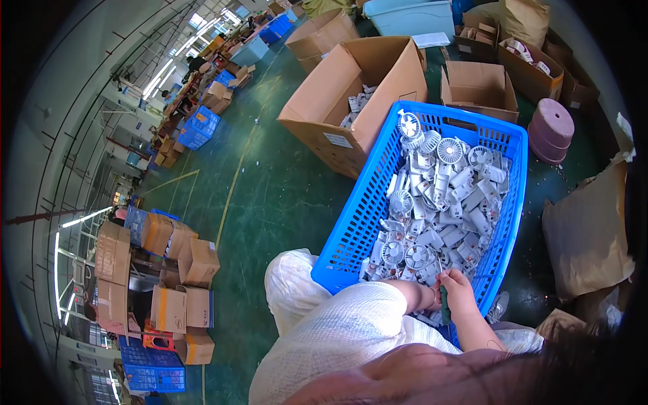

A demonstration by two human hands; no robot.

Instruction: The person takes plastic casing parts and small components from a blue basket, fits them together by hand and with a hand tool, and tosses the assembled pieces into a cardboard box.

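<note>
A long blue plastic crate (356, 202) stands before me, heaped with white and grey small-fan parts (445, 196), among them round fan heads and handle casings. Both hands meet over its near end. My right hand (460, 291) is closed on a slim tool with a dark green handle (445, 309); a thin metal shaft seems to rise past the fingertips, and its exact kind is unclear. Close against it, my left hand (424, 297) is curled, its fingers partly hidden. Whatever the left hand holds is too small and covered to name.
Beyond the crate's left side stands a tall open carton (324, 101) with more pale parts inside. A smaller open carton (479, 88) and pink upturned tubs (552, 131) are at the far right. Stacked cartons (182, 263) lie left across the green floor (236, 216).
</note>
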